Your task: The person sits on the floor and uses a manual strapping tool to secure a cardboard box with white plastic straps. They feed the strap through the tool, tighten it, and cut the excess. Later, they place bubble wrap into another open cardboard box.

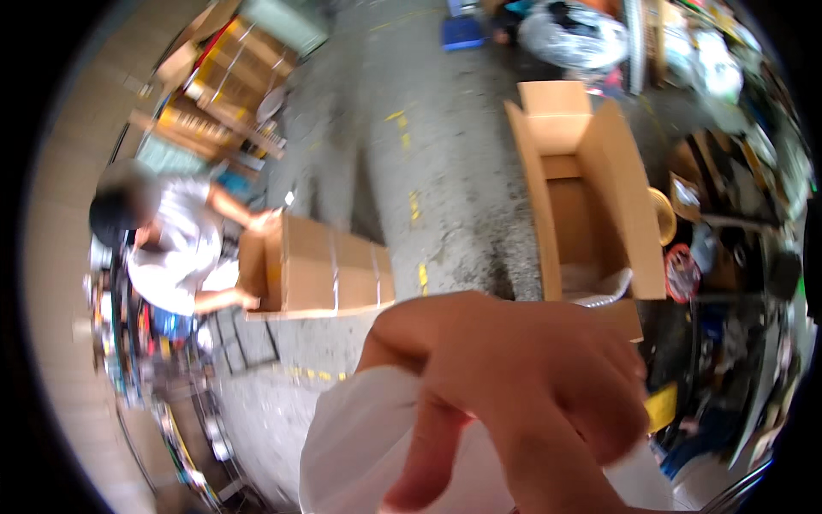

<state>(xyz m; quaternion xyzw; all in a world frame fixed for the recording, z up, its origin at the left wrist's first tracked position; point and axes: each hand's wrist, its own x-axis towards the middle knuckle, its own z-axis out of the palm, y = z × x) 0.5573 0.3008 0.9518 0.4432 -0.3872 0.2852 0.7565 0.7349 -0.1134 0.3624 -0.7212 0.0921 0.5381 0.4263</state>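
A bare hand, which looks like my left hand (pixel 514 368), looms large and blurred at the lower middle, close to the camera. Its wrist bends out beside a white sleeve (pixel 360 437). Thumb and forefinger stretch apart toward the lower edge, while the other fingers curl at the right; I see nothing held. My right hand does not show. Just beyond, to the right, a long open cardboard box (pixel 599 180) stands on the floor with its flaps up. Clear plastic wrap (pixel 595 287) lies at its near end.
At the left, a person (pixel 175 240) holds a second cardboard box (pixel 330 270) tipped on its side. Strapped cartons (pixel 235 77) are stacked at the far left. Cluttered shelves (pixel 736 257) line the right. Yellow marks (pixel 414 206) run along the grey floor (pixel 360 111).
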